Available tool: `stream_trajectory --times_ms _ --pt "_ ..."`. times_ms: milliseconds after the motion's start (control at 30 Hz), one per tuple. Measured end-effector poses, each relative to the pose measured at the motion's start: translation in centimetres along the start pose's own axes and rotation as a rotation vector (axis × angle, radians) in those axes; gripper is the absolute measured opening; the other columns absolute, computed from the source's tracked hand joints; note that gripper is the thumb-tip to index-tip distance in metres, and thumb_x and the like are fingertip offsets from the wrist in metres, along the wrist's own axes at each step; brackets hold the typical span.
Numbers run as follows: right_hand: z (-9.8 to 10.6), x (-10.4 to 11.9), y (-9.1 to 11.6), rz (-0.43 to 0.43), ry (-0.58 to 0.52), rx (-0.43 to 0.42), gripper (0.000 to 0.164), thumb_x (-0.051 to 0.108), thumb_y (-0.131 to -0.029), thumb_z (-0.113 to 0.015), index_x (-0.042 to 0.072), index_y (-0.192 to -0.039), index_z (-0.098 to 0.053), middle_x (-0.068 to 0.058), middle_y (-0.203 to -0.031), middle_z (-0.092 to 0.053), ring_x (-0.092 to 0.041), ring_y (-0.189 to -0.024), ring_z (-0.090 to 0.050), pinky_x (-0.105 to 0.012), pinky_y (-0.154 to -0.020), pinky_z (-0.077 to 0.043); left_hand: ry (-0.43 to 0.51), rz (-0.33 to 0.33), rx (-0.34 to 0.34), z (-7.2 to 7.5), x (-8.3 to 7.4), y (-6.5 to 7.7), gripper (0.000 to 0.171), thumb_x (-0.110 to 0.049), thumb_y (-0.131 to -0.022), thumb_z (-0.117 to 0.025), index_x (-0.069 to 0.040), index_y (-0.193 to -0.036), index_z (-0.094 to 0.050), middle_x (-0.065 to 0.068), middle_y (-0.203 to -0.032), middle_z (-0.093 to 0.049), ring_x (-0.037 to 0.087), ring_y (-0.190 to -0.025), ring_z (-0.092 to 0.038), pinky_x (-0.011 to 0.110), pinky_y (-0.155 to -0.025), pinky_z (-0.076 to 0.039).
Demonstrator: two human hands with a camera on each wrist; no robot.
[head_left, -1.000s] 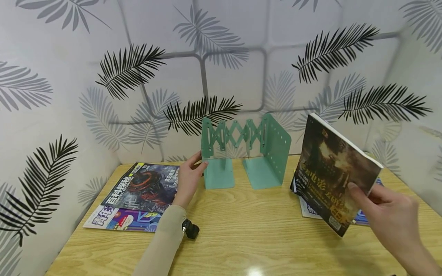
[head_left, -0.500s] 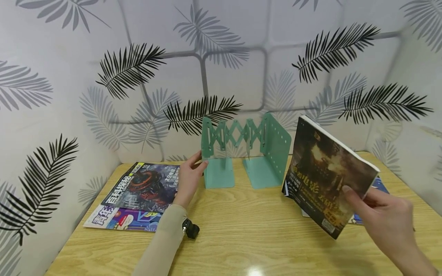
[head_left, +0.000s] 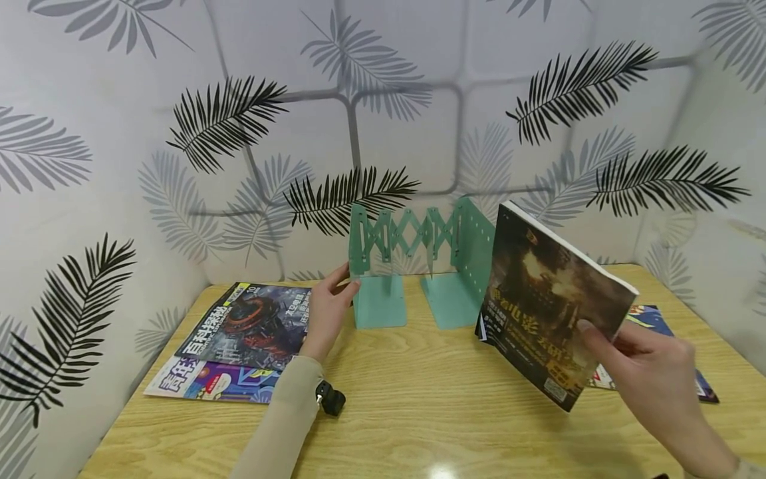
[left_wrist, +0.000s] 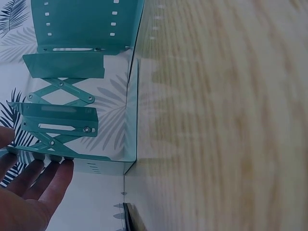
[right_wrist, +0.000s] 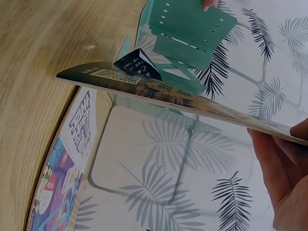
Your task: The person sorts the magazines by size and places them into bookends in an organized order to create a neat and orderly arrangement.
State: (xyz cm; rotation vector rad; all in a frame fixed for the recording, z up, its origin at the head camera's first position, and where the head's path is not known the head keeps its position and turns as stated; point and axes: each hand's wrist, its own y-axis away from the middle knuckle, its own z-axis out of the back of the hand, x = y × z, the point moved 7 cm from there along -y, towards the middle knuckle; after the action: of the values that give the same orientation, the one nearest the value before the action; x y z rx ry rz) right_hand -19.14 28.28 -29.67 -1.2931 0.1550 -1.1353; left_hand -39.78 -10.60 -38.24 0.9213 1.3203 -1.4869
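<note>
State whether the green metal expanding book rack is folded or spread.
The green metal rack is spread: its crossed bars form a diamond and its end plates stand apart. Whether fully, cannot tell.

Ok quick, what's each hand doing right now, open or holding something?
Left hand: closed, gripping the teal bookend at its left end.
Right hand: closed, holding the dark-covered magazine.

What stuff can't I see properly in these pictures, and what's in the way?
Head view: the middle of the right-side magazine, behind the dark book and right hand.
Head view: the dark book's other cover, facing away.
Head view: part of the green bookend, behind the dark book.
Head view: the dark book's smallest print, too tiny.
Left wrist view: some of the left hand, cut off by the edge.
</note>
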Motion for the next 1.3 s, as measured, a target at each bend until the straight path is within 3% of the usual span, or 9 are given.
stream_trajectory --times_ms 167,367,567,700,900,1300 --pt "-0.6 0.2 -0.2 0.012 0.006 0.010 0.013 -0.003 -0.074 -0.082 0.003 -0.086 -0.080 0.014 -0.056 -0.061 0.002 -0.038 -0.039 -0.015 -0.037 -0.026 -0.017 -0.007 -0.007 0.0 0.0 -0.1 0.046 -0.025 -0.098 -0.062 -0.019 -0.143 -0.054 0.001 -0.132 -0.059 0.019 -0.113 -0.060 0.041 -0.089 -0.053" --pt "-1.5 0.3 -0.5 -0.022 -0.045 0.043 0.023 -0.004 -0.077 -0.080 0.000 -0.100 -0.079 0.022 -0.073 -0.065 0.000 -0.040 -0.047 -0.017 -0.035 -0.027 -0.012 -0.012 -0.007 0.0 0.0 0.1 0.047 -0.024 -0.098 -0.063 -0.017 -0.144 -0.053 0.003 -0.133 -0.059 0.021 -0.114 -0.060 0.043 -0.089 -0.053" --pt "-2.4 0.6 -0.9 0.023 -0.013 0.057 0.019 -0.001 -0.078 -0.080 0.002 -0.097 -0.079 0.001 -0.062 -0.067 -0.001 -0.038 -0.042 -0.017 -0.034 -0.025 0.008 0.006 0.005 -0.1 0.1 0.0 0.048 -0.023 -0.098 -0.063 -0.015 -0.145 -0.052 0.008 -0.136 -0.057 0.026 -0.117 -0.058 0.047 -0.092 -0.051" --pt "-2.8 0.6 -1.1 0.032 -0.009 0.048 0.017 -0.001 -0.079 -0.080 0.001 -0.095 -0.079 -0.005 -0.062 -0.067 -0.001 -0.038 -0.043 -0.017 -0.034 -0.026 0.000 0.015 0.010 0.0 -0.9 0.3 0.048 -0.017 -0.099 -0.061 -0.009 -0.145 -0.050 0.013 -0.138 -0.055 0.031 -0.119 -0.057 0.049 -0.093 -0.050" --pt "-3.5 0.4 -1.5 0.028 -0.046 0.028 0.016 -0.001 -0.080 -0.079 0.000 -0.096 -0.079 0.003 -0.069 -0.068 0.001 -0.043 -0.050 -0.017 -0.036 -0.029 -0.017 0.004 0.015 0.0 -3.6 1.6 0.046 -0.011 -0.099 -0.059 -0.005 -0.144 -0.050 0.017 -0.136 -0.056 0.032 -0.118 -0.058 0.049 -0.092 -0.051" --pt "-5.2 0.3 -1.9 0.034 -0.056 0.029 0.018 0.001 -0.083 -0.077 0.001 -0.100 -0.079 -0.010 -0.066 -0.070 0.000 -0.041 -0.046 -0.018 -0.037 -0.025 0.005 0.014 0.017 0.0 -3.4 1.5 0.046 -0.013 -0.099 -0.060 -0.006 -0.144 -0.050 0.015 -0.137 -0.056 0.031 -0.118 -0.058 0.049 -0.093 -0.050"
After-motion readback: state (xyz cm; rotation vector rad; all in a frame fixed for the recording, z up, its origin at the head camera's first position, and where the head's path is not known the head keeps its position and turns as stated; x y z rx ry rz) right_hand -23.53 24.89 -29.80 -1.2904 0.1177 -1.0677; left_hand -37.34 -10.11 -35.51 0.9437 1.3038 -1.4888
